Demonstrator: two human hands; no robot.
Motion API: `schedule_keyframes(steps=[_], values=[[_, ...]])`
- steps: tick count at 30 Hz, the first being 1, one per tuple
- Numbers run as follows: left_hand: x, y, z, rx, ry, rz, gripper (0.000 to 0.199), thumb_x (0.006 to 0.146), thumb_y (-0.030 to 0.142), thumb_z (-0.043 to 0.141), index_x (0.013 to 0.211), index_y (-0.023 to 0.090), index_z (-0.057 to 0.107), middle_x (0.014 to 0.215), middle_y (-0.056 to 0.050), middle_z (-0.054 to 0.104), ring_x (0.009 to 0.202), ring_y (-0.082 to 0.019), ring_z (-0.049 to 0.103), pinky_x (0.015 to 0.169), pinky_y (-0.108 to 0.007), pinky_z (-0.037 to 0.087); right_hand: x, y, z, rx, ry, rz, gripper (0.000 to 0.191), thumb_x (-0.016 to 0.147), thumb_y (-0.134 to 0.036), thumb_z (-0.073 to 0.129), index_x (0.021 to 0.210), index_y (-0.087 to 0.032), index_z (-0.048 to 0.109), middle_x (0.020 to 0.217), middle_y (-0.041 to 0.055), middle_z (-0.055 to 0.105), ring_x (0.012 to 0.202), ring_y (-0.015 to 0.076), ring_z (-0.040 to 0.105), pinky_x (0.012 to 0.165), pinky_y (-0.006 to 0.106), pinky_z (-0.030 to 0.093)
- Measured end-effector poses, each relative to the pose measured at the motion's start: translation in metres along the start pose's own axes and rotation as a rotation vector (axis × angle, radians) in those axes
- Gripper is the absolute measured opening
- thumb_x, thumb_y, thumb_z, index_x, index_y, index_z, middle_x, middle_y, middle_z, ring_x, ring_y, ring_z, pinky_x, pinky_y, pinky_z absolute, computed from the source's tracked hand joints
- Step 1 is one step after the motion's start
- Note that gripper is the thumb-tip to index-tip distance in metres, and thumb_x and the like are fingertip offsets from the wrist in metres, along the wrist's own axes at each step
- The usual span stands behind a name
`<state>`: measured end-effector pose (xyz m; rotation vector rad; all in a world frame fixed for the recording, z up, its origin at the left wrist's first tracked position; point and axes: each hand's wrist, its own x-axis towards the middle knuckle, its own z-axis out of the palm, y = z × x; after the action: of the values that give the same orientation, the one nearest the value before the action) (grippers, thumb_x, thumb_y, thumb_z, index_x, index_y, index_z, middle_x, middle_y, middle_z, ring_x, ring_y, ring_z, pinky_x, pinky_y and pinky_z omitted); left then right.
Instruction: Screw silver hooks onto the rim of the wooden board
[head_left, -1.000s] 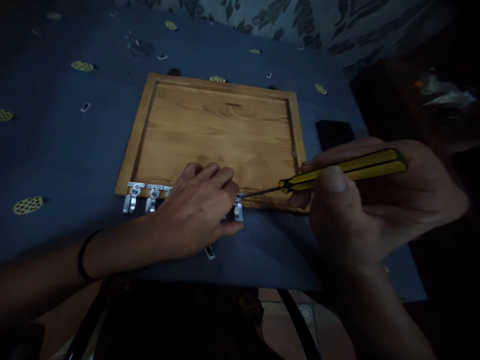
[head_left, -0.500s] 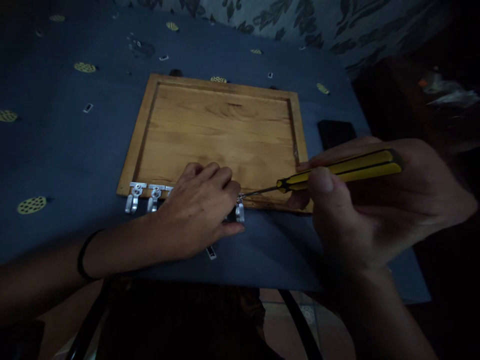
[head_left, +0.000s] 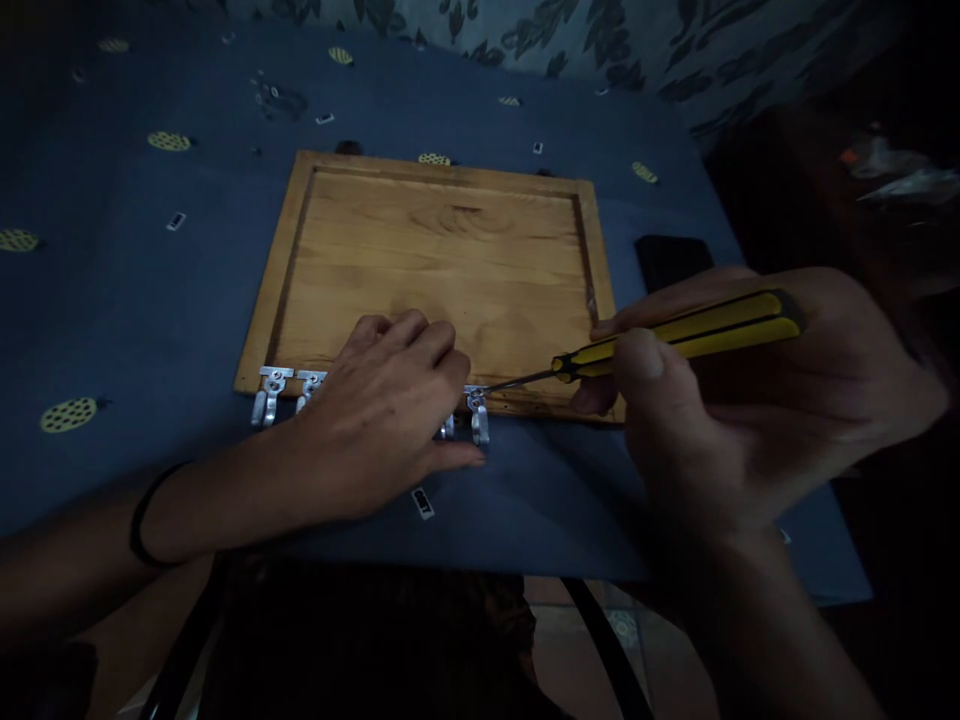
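A wooden board (head_left: 442, 260) with a raised frame lies on the blue patterned cloth. Several metal hooks (head_left: 271, 395) line its near edge. My left hand (head_left: 390, 410) rests over the middle of that edge, fingers curled and thumb pointing right, covering some hooks; whatever its fingers grip is hidden. In my right hand (head_left: 720, 390) is a screwdriver (head_left: 682, 335) with a yellow and black handle. Its thin shaft points left, and the tip meets the rightmost hook (head_left: 478, 412) at its plate, just right of my left hand.
A dark flat object (head_left: 673, 262) lies right of the board, behind my right hand. Crumpled clear plastic (head_left: 900, 175) shows at the far right. Behind the table hangs a leaf-patterned cloth (head_left: 555, 35). The table's near edge runs in front of my lap.
My left hand has shifted slightly left, showing more of the rightmost hook and part of the one beside it. The screwdriver's handle has turned a little in my right hand.
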<state>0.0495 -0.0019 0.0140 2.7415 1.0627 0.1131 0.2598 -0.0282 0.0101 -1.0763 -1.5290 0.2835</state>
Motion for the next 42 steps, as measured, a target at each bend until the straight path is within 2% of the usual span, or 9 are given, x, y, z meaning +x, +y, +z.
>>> schedule_keyframes(steps=[4,8,11,16,21,25,32,37,42], values=[[0.0,-0.0011,0.0034,0.014,0.015,0.014,0.05,0.088,0.06,0.082,0.104,0.014,0.074,0.104,-0.01,0.069,0.105,-0.03,0.061,0.09,-0.041,0.045,0.0,-0.0004,0.0002,0.011,-0.01,-0.002,0.016,0.081,-0.027,0.09,0.082,-0.027,0.074,0.076,-0.002,0.07,0.055,0.0187,0.067,0.043,0.036,0.049],[0.0021,0.0,0.0011,0.002,-0.041,-0.005,0.054,0.086,0.063,0.082,0.105,0.014,0.075,0.104,-0.01,0.069,0.105,-0.031,0.061,0.091,-0.042,0.046,0.0004,0.0013,-0.0003,-0.014,0.0,-0.007,0.015,0.084,-0.029,0.088,0.083,-0.027,0.073,0.078,-0.0014,0.073,0.055,0.0176,0.066,0.045,0.036,0.048],[0.0027,0.0005,-0.0005,-0.011,-0.063,-0.018,0.052,0.087,0.059,0.084,0.108,0.013,0.076,0.105,-0.01,0.069,0.107,-0.033,0.061,0.093,-0.044,0.046,0.0009,0.0029,-0.0006,-0.007,-0.001,-0.029,0.014,0.087,-0.029,0.084,0.081,-0.026,0.072,0.077,-0.0014,0.072,0.054,0.0162,0.066,0.043,0.034,0.047],[0.0017,-0.0009,0.001,-0.041,-0.039,0.002,0.048,0.087,0.055,0.085,0.11,0.014,0.076,0.105,-0.01,0.07,0.107,-0.033,0.062,0.092,-0.045,0.046,0.0005,0.0039,-0.0004,0.013,-0.011,-0.019,0.017,0.082,-0.028,0.09,0.083,-0.026,0.073,0.079,-0.0017,0.072,0.053,0.0157,0.065,0.042,0.034,0.048],[0.0022,0.0006,0.0025,-0.033,-0.026,-0.02,0.049,0.086,0.058,0.085,0.106,0.014,0.076,0.103,-0.009,0.07,0.105,-0.032,0.063,0.092,-0.044,0.046,0.0007,0.0025,0.0008,0.025,0.001,-0.02,0.019,0.081,-0.031,0.091,0.081,-0.027,0.073,0.076,-0.0027,0.071,0.052,0.0157,0.064,0.041,0.033,0.046],[0.0032,0.0018,0.0033,-0.035,-0.034,-0.03,0.052,0.088,0.06,0.082,0.108,0.013,0.076,0.102,-0.01,0.07,0.103,-0.032,0.063,0.094,-0.045,0.047,0.0005,0.0012,0.0002,0.014,-0.008,-0.013,0.017,0.083,-0.029,0.089,0.081,-0.028,0.073,0.077,-0.0025,0.071,0.055,0.0172,0.065,0.045,0.035,0.048],[0.0047,0.0036,-0.0005,-0.07,-0.073,-0.046,0.038,0.092,0.05,0.081,0.103,0.015,0.077,0.102,-0.008,0.071,0.103,-0.03,0.064,0.096,-0.046,0.048,0.0005,0.0,-0.0009,-0.017,-0.008,0.017,0.018,0.082,-0.03,0.09,0.08,-0.028,0.073,0.077,-0.0024,0.072,0.056,0.0177,0.066,0.048,0.036,0.05],[0.0066,0.0039,-0.0011,-0.089,-0.089,-0.052,0.035,0.09,0.048,0.082,0.099,0.015,0.077,0.102,-0.009,0.07,0.104,-0.032,0.065,0.095,-0.047,0.048,0.002,0.0019,-0.0004,0.004,-0.012,-0.029,0.017,0.08,-0.028,0.09,0.08,-0.026,0.073,0.074,-0.0021,0.071,0.053,0.0172,0.065,0.041,0.033,0.045],[0.0067,0.0033,-0.0009,-0.096,-0.064,-0.042,0.031,0.091,0.045,0.08,0.099,0.015,0.077,0.101,-0.008,0.071,0.103,-0.031,0.066,0.094,-0.046,0.048,0.0001,0.0009,0.0005,-0.013,0.009,0.007,0.016,0.08,-0.029,0.09,0.08,-0.029,0.074,0.076,-0.0019,0.072,0.057,0.02,0.066,0.047,0.037,0.049]])
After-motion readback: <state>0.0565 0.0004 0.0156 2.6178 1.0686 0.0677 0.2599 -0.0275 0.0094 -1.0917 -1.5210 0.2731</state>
